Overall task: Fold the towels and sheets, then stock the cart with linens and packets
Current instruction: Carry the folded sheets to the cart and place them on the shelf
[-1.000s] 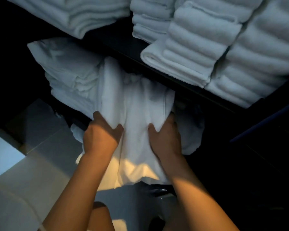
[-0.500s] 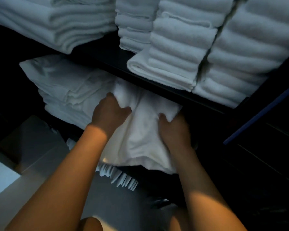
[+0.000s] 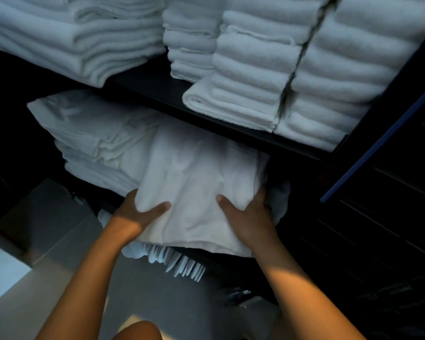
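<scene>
From the head camera, both hands grip a folded white terry towel (image 3: 199, 190) at its near edge, on the lower level of a dark cart shelf (image 3: 231, 123). The left hand (image 3: 135, 214) has its thumb on top and fingers curled beneath; the right hand (image 3: 248, 214) does likewise. The towel lies just beside a stack of folded white sheets (image 3: 96, 143). Stacked white towels (image 3: 268, 69) fill the upper shelf.
</scene>
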Action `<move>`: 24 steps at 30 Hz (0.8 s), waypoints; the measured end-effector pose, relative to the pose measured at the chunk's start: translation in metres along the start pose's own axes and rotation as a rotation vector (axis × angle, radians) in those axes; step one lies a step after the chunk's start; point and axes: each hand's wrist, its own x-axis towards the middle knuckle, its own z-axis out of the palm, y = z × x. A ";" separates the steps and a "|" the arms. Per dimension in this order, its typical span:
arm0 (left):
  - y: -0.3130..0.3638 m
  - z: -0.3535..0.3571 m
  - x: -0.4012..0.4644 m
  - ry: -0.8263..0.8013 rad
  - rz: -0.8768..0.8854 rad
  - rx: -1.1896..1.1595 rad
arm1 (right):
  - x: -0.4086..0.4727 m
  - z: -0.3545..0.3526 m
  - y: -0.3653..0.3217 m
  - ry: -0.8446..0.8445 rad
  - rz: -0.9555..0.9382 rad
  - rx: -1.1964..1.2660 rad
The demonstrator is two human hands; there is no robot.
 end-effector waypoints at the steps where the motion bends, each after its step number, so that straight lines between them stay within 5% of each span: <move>1: -0.003 0.001 0.000 -0.005 0.012 -0.021 | 0.000 0.001 0.000 0.006 0.002 0.029; 10: 0.040 0.021 -0.016 0.433 0.135 -0.042 | 0.009 0.002 -0.016 0.202 -0.063 0.204; 18: 0.095 -0.005 0.027 0.487 0.325 -0.016 | 0.031 -0.002 -0.034 0.307 -0.131 0.319; 21: 0.089 -0.017 0.065 0.367 0.225 0.153 | 0.025 0.013 -0.041 0.290 -0.167 -0.101; 24: 0.064 -0.029 0.077 0.316 0.219 0.075 | 0.011 0.018 -0.046 0.318 -0.401 -0.455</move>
